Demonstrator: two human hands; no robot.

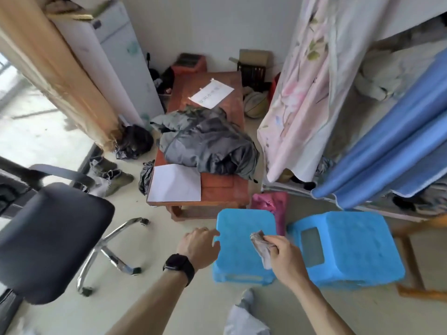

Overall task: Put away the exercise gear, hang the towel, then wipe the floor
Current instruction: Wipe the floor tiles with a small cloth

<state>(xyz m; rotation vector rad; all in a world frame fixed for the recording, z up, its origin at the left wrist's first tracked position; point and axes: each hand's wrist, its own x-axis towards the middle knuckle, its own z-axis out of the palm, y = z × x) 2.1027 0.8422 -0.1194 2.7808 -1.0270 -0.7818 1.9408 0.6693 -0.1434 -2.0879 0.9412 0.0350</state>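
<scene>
Right hand: my right hand (285, 256), low and right of centre in the frame, is pinched around one crumpled grey cloth (262, 247), which hangs over the top of the nearer stool.
Left hand: my left hand (200, 245), lower centre, has its fingers curled on the left edge of that same stool; one black watch (179, 264) sits on the wrist.
Stools: two blue plastic stools, the near blue stool (244, 238) under both hands and the second blue stool (348, 247) just beside it to the right.
Pink bag: one pink bag (271, 203) on the floor (154, 238) behind the stools, touching the near one.
Low table: one reddish wooden table (220, 189) at the centre of the frame, carrying one heap of dark grey clothing (208, 141) and two white sheets of paper, one at the near left corner (174, 183) and one at the far end (211, 94).
Chair: one black office chair (48, 240) at lower left, on a chrome base.
Curtains: one blue curtain (391, 146) at the right edge, one pale floral curtain (304, 93) beside it toward the centre.
Ball: one ball (256, 103), right of the table's far end.
</scene>
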